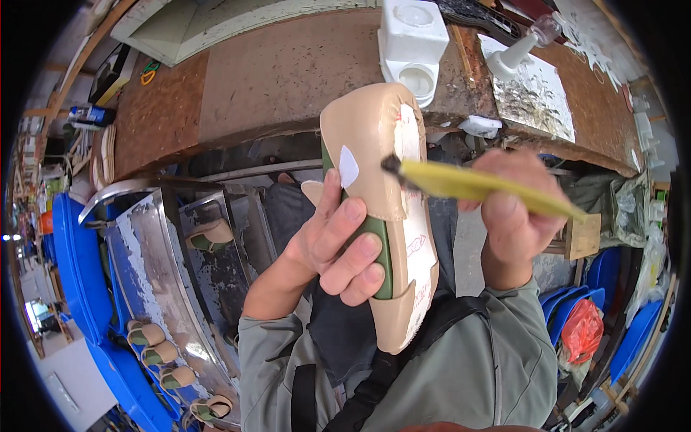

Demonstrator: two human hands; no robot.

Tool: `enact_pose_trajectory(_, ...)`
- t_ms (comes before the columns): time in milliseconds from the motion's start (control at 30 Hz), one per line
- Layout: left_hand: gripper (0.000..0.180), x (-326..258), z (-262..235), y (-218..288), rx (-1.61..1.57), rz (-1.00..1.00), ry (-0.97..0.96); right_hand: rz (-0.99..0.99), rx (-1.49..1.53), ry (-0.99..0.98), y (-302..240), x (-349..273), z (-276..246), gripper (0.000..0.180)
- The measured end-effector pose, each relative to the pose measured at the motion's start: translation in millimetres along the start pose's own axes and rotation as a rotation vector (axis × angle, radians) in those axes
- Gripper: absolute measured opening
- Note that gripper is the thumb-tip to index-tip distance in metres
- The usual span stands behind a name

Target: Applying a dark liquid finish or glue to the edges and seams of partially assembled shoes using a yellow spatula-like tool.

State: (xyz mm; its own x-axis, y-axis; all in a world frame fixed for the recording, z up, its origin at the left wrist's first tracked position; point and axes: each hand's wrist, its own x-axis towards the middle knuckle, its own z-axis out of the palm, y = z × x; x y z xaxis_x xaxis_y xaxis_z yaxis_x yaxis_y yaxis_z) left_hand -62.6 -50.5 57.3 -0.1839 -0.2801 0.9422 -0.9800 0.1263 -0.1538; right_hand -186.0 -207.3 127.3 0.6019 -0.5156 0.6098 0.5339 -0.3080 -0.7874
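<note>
A beige and green shoe upper (363, 144), pulled over a shoe last, stands tilted in front of my chest, its whitish underside (421, 252) facing right. My left hand (342, 252) is closed round its green side, fingers on the outside; the thumb is hidden. A small white patch (348, 167) shows on the beige part above my fingertips. My right hand (515, 209) grips a brush (461, 181) by its flat yellow handle, held nearly level. Its dark bristle tip lies at the edge where upper and underside meet; whether it touches, I cannot tell.
Ahead is a worn workbench (281, 72) carrying a white plastic container (412, 36), a nozzle bottle (511, 57) on a stained board (536, 101) and green-and-orange-handled scissors (150, 72). Left are a metal rack (155, 252), several shoes (176, 377) and blue bins (79, 266). A red bag (581, 330) lies right.
</note>
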Motion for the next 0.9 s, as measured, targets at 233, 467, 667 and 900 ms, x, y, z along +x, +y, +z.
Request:
enact_pose_trajectory(233,0.058,2.9,-2.1,-2.7,0.022,-0.026,-0.064,-0.159,-0.050,-0.136,-1.6,-17.5,-5.5,0.018)
enact_pose_trajectory(467,0.056,6.9,-1.2,-2.6,0.026,-0.023,-0.097,-0.150,-0.093,-0.118,-3.0,-27.3,-12.2,0.019)
enact_pose_trajectory(667,0.052,6.8,-3.4,-2.5,0.036,-0.028,-0.137,-0.123,-0.100,-0.123,-5.1,-34.5,-14.0,0.019)
enact_pose_trajectory(900,0.048,8.7,-10.6,-9.0,-0.032,0.016,-0.212,-0.113,-0.035,-0.148,-7.8,-41.0,-20.2,0.020)
